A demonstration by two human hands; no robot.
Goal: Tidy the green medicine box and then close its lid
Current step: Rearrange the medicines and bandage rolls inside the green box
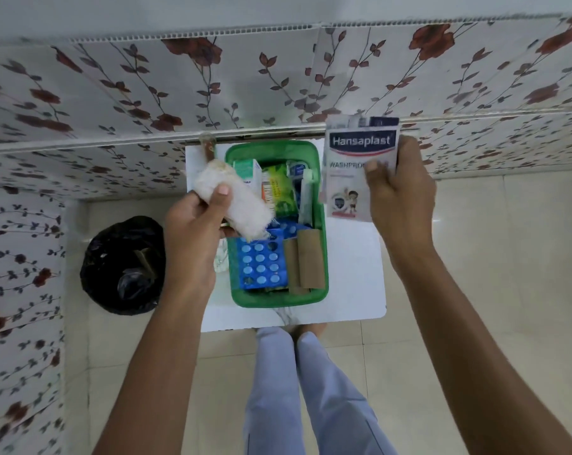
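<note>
The green medicine box (324, 257) stands open on a small white table (357, 277). Inside it lie a blue blister pack (261, 264), brown plaster strips (306, 264), a green packet (279, 192) and small cartons. My left hand (192, 244) is shut on a white gauze roll (232, 198), held over the box's left rim. My right hand (399, 195) grips a white Hansaplast plaster pack (353, 165) above the box's far right corner. No lid can be seen.
A black bin bag (123, 267) with some rubbish sits on the floor left of the table. Floral-patterned walls (278, 80) close off the back and left. My legs (297, 389) stand at the table's near edge on beige tiles.
</note>
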